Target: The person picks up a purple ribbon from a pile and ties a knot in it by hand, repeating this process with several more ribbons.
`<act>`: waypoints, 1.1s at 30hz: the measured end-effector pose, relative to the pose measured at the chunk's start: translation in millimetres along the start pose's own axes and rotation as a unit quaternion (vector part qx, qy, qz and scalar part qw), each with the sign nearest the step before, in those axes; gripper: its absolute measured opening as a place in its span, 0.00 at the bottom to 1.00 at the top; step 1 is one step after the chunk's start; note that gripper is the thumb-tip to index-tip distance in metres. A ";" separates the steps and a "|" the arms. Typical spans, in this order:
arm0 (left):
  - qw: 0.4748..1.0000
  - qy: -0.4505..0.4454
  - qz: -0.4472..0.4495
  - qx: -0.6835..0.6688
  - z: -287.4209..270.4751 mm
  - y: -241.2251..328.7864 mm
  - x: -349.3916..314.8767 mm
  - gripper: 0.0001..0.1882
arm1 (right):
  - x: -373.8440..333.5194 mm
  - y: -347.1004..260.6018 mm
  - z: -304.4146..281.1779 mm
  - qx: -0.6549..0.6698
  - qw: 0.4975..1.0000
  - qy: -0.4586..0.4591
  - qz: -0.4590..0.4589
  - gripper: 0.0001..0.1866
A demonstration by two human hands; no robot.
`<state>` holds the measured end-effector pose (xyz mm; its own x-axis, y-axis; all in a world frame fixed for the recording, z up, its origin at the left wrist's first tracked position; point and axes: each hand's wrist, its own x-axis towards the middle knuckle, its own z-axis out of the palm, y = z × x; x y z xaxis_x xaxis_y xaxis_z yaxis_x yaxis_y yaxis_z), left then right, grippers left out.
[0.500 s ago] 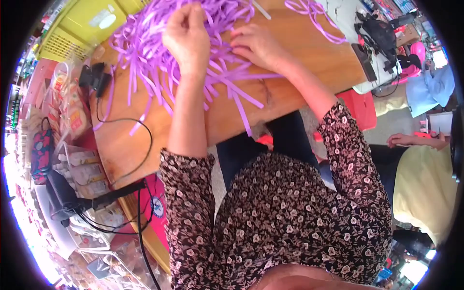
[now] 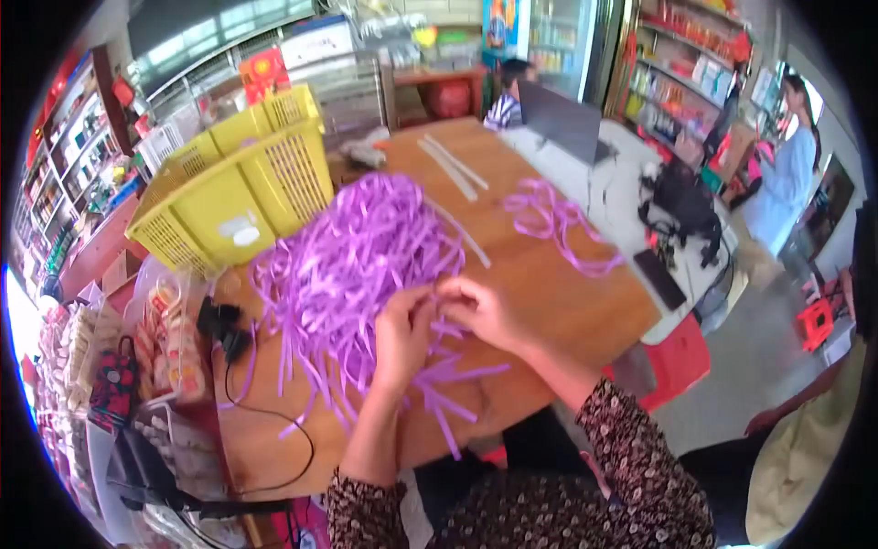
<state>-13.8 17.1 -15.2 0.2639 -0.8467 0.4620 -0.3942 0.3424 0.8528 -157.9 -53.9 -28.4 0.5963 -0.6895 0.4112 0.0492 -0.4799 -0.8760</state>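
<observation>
A large tangled heap of shiny purple ribbons [image 2: 366, 238] lies on the wooden table [image 2: 549, 329], with loose ends trailing toward the near edge. At the heap's near right side my left hand [image 2: 402, 334] is closed in a pinch. Close against it, my right hand [image 2: 480, 311] has its thumb and fingers bent together, fingertips nearly meeting the left ones. Both seem to grip a purple ribbon, mostly hidden by the fingers. Several ribbon ends stick out on the table below my hands. A separate looped bunch of purple ribbon [image 2: 558, 224] lies farther right.
A yellow plastic basket [image 2: 247, 188] stands at the far left. Pale strips [image 2: 448, 165] lie behind the heap. A cable with a black clip [image 2: 224, 329] runs along the left. A laptop [image 2: 562, 119], black straps [image 2: 681, 210] and a red stool [image 2: 677, 366] are rightward; people are nearby.
The head view has tilted up, bringing the basket and room into sight. My hands, apart before, have come together at the fingertips beside the heap.
</observation>
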 end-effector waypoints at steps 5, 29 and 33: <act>0.997 -0.004 -0.074 0.002 -5.2 11.1 8.2 0.09 | 15.9 -7.0 -26.6 0.054 0.998 0.013 -0.039 0.08; 0.885 0.158 0.107 0.424 -30.7 16.3 26.0 0.11 | 30.2 7.0 -129.3 -0.151 0.987 -0.035 0.041 0.05; 0.872 0.163 0.200 0.415 11.6 37.5 23.1 0.22 | 24.7 5.7 -101.1 -0.153 0.981 -0.068 -0.102 0.05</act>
<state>-32.7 5.7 24.7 0.1423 -0.5207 0.8418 -0.9782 0.0557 0.1999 -223.9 -128.5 2.3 0.7018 -0.4931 0.5141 -0.0519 -0.7552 -0.6535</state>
